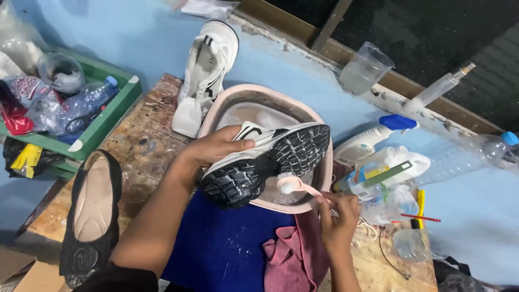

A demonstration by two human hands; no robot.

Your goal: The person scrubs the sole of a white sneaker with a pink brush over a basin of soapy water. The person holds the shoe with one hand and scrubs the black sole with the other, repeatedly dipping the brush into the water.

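Left hand (pixel 219 147) grasps a white-and-black sports shoe with a dark grey treaded sole (pixel 265 162), fingers wrapped over the upper near its middle, holding it sole-up above a pale pink oval plastic basin (pixel 216 111) that contains cloudy water. Right hand (pixel 338 213) is clenched round the handle of a pink small-headed brush (pixel 294 185), whose round head touches the sole's edge near the arch. The shoe's long axis runs diagonally, one end low and near the person, the other raised toward the far right over the basin. It sits just up and to the left of the right hand, with the brush bridging the short gap; the left hand is the nearer of the two, being on the shoe itself.

Below the basin, a dark blue cloth (pixel 221 249) covers the worn wooden tabletop (pixel 143 146), with a crumpled mauve rag (pixel 294 254) lying on it by the right wrist. A second white sports shoe (pixel 208 70) leans against the basin's far side. A black slip-on shoe with a beige insole (pixel 92 216) lies at the left edge. To the right stand a white spray bottle with a blue trigger (pixel 373 140), a white plastic jug (pixel 403 162) and a clear plastic measuring cup (pixel 365 69). A green plastic tray (pixel 116 108) at far left holds a clear water bottle with a blue cap (pixel 89 100).
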